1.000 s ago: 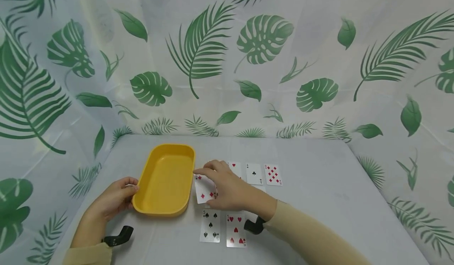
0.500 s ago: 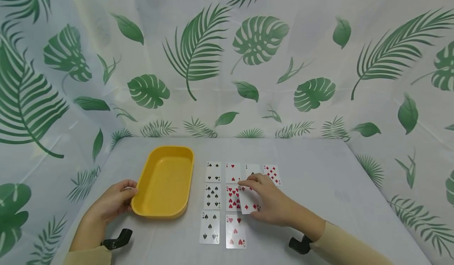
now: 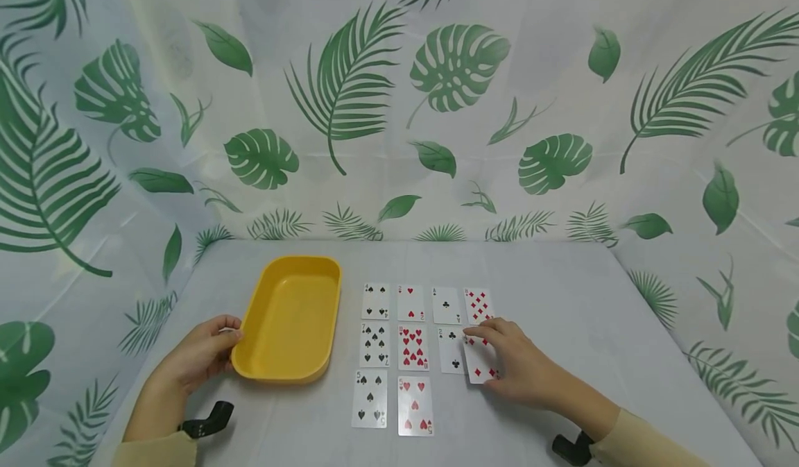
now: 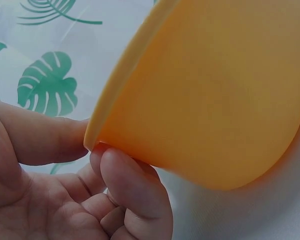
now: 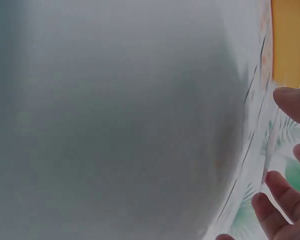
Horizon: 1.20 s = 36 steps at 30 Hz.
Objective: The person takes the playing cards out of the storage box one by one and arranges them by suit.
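My left hand [image 3: 201, 350] pinches the near left rim of a yellow tray [image 3: 290, 325] between thumb and fingers. The left wrist view shows the thumb against the tray's rim [image 4: 110, 100] and curled fingers just under it. To the right, my right hand [image 3: 523, 370] holds a diamonds playing card [image 3: 478, 370] by its edges. This card overlaps the two of clubs [image 3: 448, 349] and sits just below the eight of diamonds [image 3: 478, 303]. Part of its face is hidden by the fingers. In the right wrist view the held card [image 5: 271, 142] appears edge-on between thumb and fingers.
Face-up cards lie in rows right of the tray: four of spades [image 3: 375, 300], two of hearts [image 3: 410, 302] and ace of clubs [image 3: 446, 305] at the back. The seven of spades [image 3: 374, 345] and a hearts card [image 3: 413, 347] are mid-row; two fives [image 3: 370, 399] lie nearest.
My right hand has carried the diamonds card rightward from beside the tray, past the hearts cards, to the right end of the middle row. My left hand stays on the tray.
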Available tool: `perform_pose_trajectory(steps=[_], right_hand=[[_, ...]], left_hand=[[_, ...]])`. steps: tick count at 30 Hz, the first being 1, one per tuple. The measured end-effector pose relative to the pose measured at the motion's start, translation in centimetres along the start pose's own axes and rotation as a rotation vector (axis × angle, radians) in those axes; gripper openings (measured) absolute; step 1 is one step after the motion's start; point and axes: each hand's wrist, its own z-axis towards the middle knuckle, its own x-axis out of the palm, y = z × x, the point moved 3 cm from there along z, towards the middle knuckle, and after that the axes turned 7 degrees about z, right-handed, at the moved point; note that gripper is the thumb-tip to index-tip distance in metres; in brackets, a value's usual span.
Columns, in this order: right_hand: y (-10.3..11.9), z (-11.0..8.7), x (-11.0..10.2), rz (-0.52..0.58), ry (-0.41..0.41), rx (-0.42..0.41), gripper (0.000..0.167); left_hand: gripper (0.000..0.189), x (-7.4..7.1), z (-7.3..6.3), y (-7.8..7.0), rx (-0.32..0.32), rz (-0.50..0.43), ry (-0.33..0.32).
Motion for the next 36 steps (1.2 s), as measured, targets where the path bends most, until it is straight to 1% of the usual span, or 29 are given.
perform_pose_trajectory(steps=[4, 6, 8, 15, 20, 24, 28, 29, 31, 33, 35, 36], right_hand=[[-1.2, -0.2, 0.1, -0.005, 0.03, 0.054, 0.086], [-1.5, -0.2, 0.1, -0.007, 0.046, 0.086, 0.085], [-1.8, -0.2, 0.0, -0.012, 0.051, 0.099, 0.085], [-2.6, -0.2, 0.2, -0.051, 0.032, 0.081, 0.084], [-2.7, -0.3, 0.2, -0.061, 0.012, 0.087, 0.085], [-2.2, -0.4, -0.3, -0.022, -0.029, 0.072, 0.081], [-1.4, -0.5, -1.0, 0.01, -0.089, 0.045, 0.076], [-1.2, -0.5, -1.2, 0.006, -0.104, 0.035, 0.075], [-0.6, -0.4, -1.7, -0.013, -0.13, 0.026, 0.074], [0.3, -0.5, -2.3, -0.03, -0.163, 0.008, 0.074], [1.3, -0.5, -2.9, -0.05, -0.197, 0.006, 0.074], [1.9, -0.5, -3.2, -0.06, -0.212, 0.009, 0.075]], left_hand=[[0.031, 0.0, -0.1, -0.1, 0.01, -0.003, 0.005], [0.03, 0.0, -0.1, -0.1, 0.011, -0.006, 0.008], [0.031, 0.0, -0.1, -0.2, 0.011, -0.009, 0.011], [0.03, 0.1, -0.2, -0.5, 0.016, -0.011, 0.025], [0.033, -0.3, -0.1, -0.3, 0.017, 0.002, 0.026], [0.037, -0.6, -0.2, -0.3, 0.008, 0.033, 0.013], [0.037, -0.8, -0.5, -0.8, -0.005, 0.071, -0.019], [0.037, -0.9, -0.7, -0.9, -0.011, 0.089, -0.031], [0.041, -0.9, -1.1, -1.5, -0.036, 0.15, -0.08], [0.052, -0.9, -1.8, -2.3, -0.071, 0.276, -0.141], [0.071, -0.7, -2.7, -3.5, -0.106, 0.431, -0.211], [0.079, -0.5, -3.1, -4.2, -0.113, 0.505, -0.248]])
